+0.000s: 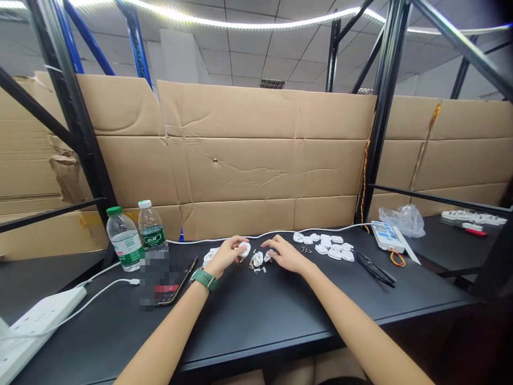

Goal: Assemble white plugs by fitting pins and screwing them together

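My left hand (226,255), a green watch band on its wrist, pinches a small round white plastic housing (245,249) between thumb and fingertips. To its right, my right hand (285,253) hovers low with fingers bent and apart. Just beneath those fingertips is another white plastic piece (268,256); whether they touch it I cannot tell. Between the hands lies a white housing (257,259) among small brass-coloured and white parts. More white pieces (210,256) sit behind my left hand, partly hidden by it.
Several white housings (334,247) and small brass pins (306,249) lie on the right, beside black-handled pliers (375,269). A white device (387,236) stands beyond. On the left are a phone (176,286), two water bottles (125,243) and a power strip (42,326). Cardboard (256,166) walls the back.
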Available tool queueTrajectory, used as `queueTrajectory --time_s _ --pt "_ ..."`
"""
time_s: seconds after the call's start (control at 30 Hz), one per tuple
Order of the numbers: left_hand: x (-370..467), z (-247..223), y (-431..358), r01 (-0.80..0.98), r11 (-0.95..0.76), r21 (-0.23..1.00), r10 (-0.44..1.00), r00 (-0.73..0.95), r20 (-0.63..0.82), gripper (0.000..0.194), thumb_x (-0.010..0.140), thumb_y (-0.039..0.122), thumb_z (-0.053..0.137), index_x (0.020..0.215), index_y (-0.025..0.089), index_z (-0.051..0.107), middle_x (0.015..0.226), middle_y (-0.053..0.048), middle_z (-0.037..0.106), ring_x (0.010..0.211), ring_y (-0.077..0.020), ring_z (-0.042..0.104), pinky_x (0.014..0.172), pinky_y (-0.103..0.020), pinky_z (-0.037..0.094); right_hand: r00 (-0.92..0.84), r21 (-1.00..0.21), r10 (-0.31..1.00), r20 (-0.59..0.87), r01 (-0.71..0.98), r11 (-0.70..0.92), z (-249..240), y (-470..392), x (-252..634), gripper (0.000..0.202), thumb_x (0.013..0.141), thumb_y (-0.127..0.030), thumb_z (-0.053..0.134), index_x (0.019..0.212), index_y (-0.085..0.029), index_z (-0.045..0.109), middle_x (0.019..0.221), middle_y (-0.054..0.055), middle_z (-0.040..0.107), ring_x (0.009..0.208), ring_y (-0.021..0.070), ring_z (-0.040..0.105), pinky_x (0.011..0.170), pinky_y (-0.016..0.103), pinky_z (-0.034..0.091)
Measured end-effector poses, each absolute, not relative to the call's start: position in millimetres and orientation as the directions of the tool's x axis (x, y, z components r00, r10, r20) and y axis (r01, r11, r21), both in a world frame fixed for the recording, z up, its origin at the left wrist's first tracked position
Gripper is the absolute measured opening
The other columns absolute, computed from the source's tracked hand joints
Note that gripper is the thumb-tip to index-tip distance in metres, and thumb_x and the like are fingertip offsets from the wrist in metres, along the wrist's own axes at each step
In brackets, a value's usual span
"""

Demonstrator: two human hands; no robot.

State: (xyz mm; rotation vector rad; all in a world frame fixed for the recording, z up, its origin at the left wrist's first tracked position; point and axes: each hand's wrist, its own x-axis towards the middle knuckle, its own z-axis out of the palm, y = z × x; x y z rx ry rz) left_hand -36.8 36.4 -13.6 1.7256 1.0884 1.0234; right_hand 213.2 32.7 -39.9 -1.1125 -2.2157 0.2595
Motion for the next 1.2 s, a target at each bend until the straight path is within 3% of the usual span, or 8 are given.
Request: queueTrajectory --time_s 0.07,0.17,0.37,0.57,0.67,0.8,1.0,1.2 --pt "-36 -13 35 0.260 -0.284 0.923 0.937 0.281 0.209 0.047 0.075 0.047 0.068 0.110 0.016 0.062 0.090 -0.008 0.068 0.075 -0.0176 0.064 0.054 -0.023 0.044 -0.526 -0.426 0.730 0.435 0.595 0.682 -40 28 208 0.034 0.095 -0.024 0.053 0.128 -0.034 0.060 0.118 0.003 0.053 0.093 0.0144 0.060 0.089 0.027 0.046" --pt "-35 -12 34 0.268 -0.294 0.917 0.935 0.277 0.219 0.046 0.075 0.046 0.067 0.109 0.016 0.062 0.089 -0.007 0.068 0.076 -0.0181 0.064 0.055 -0.023 0.044 -0.562 -0.414 0.723 0.401 0.593 0.691 -43 27 204 0.032 0.093 -0.027 0.059 0.123 -0.035 0.064 0.114 0.003 0.055 0.093 0.0160 0.060 0.089 0.028 0.047" --pt "-33 -12 33 0.305 -0.305 0.902 0.936 0.271 0.225 0.043 0.076 0.046 0.066 0.107 0.017 0.063 0.088 -0.006 0.067 0.077 -0.0179 0.063 0.054 -0.023 0.044 -0.489 -0.414 0.771 0.408 0.654 0.633 -48 38 212 0.027 0.089 -0.018 0.062 0.113 -0.029 0.069 0.107 0.004 0.060 0.090 0.0167 0.061 0.087 0.030 0.047" --pt "-32 -16 36 0.328 -0.327 0.886 0.930 0.277 0.241 0.040 0.077 0.047 0.064 0.105 0.018 0.064 0.087 -0.007 0.067 0.073 -0.0186 0.062 0.053 -0.025 0.046 -0.391 -0.391 0.768 0.507 0.690 0.609 -46 41 212 0.046 0.085 -0.005 0.057 0.127 -0.025 0.062 0.118 0.007 0.057 0.094 0.0163 0.061 0.085 0.028 0.047" --pt "-33 -18 38 0.350 -0.341 0.872 0.928 0.275 0.253 0.035 0.077 0.045 0.063 0.103 0.021 0.064 0.086 -0.006 0.067 0.071 -0.0186 0.062 0.053 -0.025 0.046 -0.363 -0.395 0.748 0.556 0.676 0.622 -40 37 209 0.028 0.088 -0.012 0.058 0.113 -0.022 0.067 0.107 0.006 0.060 0.083 0.0146 0.059 0.079 0.028 0.048" --pt "-33 -19 38 0.393 -0.367 0.843 0.923 0.267 0.277 0.036 0.077 0.044 0.062 0.104 0.020 0.064 0.086 -0.005 0.066 0.068 -0.0174 0.062 0.054 -0.025 0.046 -0.557 -0.393 0.668 0.494 0.542 0.743 -32 27 206 0.010 0.088 -0.020 0.063 0.090 -0.021 0.073 0.084 0.002 0.061 0.074 0.0133 0.058 0.072 0.024 0.045" --pt "-34 -21 39 0.419 -0.384 0.823 0.919 0.263 0.294 0.037 0.077 0.046 0.064 0.105 0.021 0.065 0.089 -0.005 0.066 0.065 -0.0167 0.062 0.057 -0.027 0.048 -0.645 -0.388 0.658 0.389 0.533 0.752 -30 17 200 0.008 0.082 -0.028 0.073 0.088 -0.023 0.075 0.087 0.001 0.065 0.075 0.0140 0.059 0.074 0.025 0.045" --pt "-32 -22 38 0.445 -0.372 0.815 0.924 0.261 0.280 0.038 0.075 0.044 0.065 0.105 0.021 0.066 0.093 -0.005 0.066 0.060 -0.0138 0.060 0.056 -0.026 0.048 -0.651 -0.364 0.663 0.369 0.555 0.748 -36 21 197 0.010 0.081 -0.014 0.068 0.086 -0.022 0.074 0.090 0.002 0.066 0.079 0.0146 0.061 0.076 0.025 0.045"
